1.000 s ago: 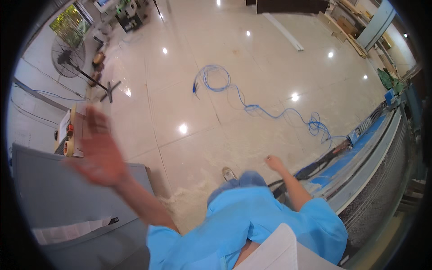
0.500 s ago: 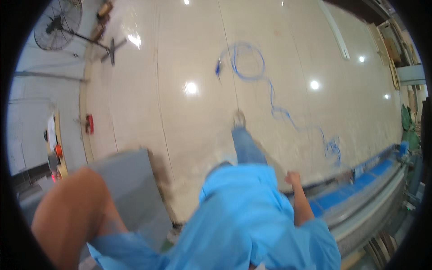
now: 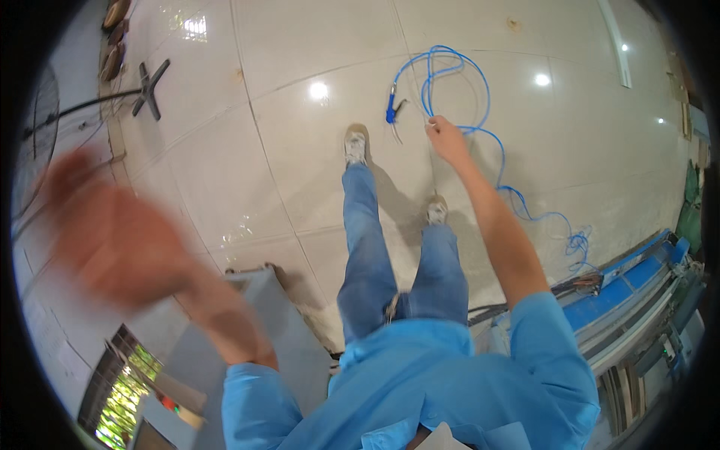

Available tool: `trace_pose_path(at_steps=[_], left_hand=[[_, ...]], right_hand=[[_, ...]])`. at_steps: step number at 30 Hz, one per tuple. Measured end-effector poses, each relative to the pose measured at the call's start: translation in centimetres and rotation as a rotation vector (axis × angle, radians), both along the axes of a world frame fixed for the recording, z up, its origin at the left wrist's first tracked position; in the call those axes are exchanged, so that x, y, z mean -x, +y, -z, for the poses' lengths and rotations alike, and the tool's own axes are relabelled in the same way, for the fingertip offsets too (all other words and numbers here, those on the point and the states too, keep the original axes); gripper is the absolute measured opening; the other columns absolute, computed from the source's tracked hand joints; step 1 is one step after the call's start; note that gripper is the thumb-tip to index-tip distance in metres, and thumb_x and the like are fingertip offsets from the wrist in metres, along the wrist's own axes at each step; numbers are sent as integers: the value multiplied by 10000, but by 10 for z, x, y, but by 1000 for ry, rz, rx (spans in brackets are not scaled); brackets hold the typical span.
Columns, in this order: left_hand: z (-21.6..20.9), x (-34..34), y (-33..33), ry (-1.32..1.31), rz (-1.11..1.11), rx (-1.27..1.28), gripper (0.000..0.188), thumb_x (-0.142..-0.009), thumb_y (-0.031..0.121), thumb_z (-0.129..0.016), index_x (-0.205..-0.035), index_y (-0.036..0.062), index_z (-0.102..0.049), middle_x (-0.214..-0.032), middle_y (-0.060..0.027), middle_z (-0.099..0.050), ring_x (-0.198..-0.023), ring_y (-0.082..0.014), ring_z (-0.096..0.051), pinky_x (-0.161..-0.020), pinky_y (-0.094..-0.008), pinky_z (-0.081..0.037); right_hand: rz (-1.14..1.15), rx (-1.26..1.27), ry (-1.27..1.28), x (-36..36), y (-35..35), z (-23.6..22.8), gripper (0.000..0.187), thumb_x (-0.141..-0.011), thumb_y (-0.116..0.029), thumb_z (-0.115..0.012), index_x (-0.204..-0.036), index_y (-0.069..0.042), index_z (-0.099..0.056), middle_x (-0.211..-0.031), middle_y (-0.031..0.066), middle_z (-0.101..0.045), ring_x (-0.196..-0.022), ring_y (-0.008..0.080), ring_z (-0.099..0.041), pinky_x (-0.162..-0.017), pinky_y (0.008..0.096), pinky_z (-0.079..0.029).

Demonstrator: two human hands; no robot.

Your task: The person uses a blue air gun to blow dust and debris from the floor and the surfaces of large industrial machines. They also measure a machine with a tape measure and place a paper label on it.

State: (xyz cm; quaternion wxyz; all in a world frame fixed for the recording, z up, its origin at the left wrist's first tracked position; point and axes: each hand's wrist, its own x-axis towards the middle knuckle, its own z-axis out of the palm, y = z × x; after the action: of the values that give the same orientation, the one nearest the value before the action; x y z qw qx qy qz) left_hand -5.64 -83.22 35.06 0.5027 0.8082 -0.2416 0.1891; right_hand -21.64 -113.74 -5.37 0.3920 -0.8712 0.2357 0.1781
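My left hand point(image 3: 120, 232) is raised at the left, smeared by motion, so its fingers cannot be read. My right hand point(image 3: 448, 139) reaches forward over the floor with its fingers curled closed; whatever they may hold is too small or hidden to make out. In the picture it overlaps the edge of a coiled blue air hose point(image 3: 487, 90), and I cannot tell whether it touches it. A blue air blow gun point(image 3: 391, 112) with a thin nozzle, joined to the hose, lies on the tiles just left of that hand.
A pedestal fan's cross-shaped base point(image 3: 150, 91) stands at the far left. Close on my left is a grey cabinet point(image 3: 289, 322). The hose runs right toward a long machine bed with a blue strip point(image 3: 600, 300). A white strip point(image 3: 616, 45) lies at the far right.
My right hand has gone from beside my hip to out in front, near the hose. My left arm has swung up and forward. A second foot now shows, and the blow gun appears closer.
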Motion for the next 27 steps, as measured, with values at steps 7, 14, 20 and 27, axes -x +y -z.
trace_pose_path(at_steps=[7, 14, 20, 27], left_hand=[[375, 141, 21, 1101, 657, -870, 420, -832, 249, -724, -1176, 28, -628, -1098, -180, -664, -1069, -359, -608, -970, -471, -458], [411, 129, 60, 1167, 566, -818, 185, -859, 148, -655, -1027, 73, -674, -881, -53, -700, -903, -235, -658, -991, -427, -449], [410, 104, 39, 1107, 602, -856, 262, -833, 137, -667, -1080, 51, -660, -910, -110, -688, -916, -298, -638, -953, -438, -457], [386, 91, 2, 1218, 525, -1120, 455, -856, 269, -688, -1244, 48, -598, -980, -143, -702, -1021, -330, -633, -929, -449, -459]], right_hand=[[-384, 318, 323, -107, 41, 270, 457, -868, -232, -641, -1296, -100, -551, -1393, 133, -524, -1291, 295, -497, -1009, 439, -454], [-581, 674, 180, -94, 46, 431, 285, -874, -182, -610, -1131, -59, -620, -1245, 103, -611, -1232, 257, -539, -944, 472, -479], [-231, 186, 119, -37, 125, 328, 152, -801, -198, -626, -870, -73, -676, -854, 162, -681, -851, 365, -656, -768, 505, -524], [70, -102, -407, -43, 114, -3, 157, -740, -158, -679, -842, -78, -590, -872, 93, -574, -881, 298, -565, -794, 415, -465]])
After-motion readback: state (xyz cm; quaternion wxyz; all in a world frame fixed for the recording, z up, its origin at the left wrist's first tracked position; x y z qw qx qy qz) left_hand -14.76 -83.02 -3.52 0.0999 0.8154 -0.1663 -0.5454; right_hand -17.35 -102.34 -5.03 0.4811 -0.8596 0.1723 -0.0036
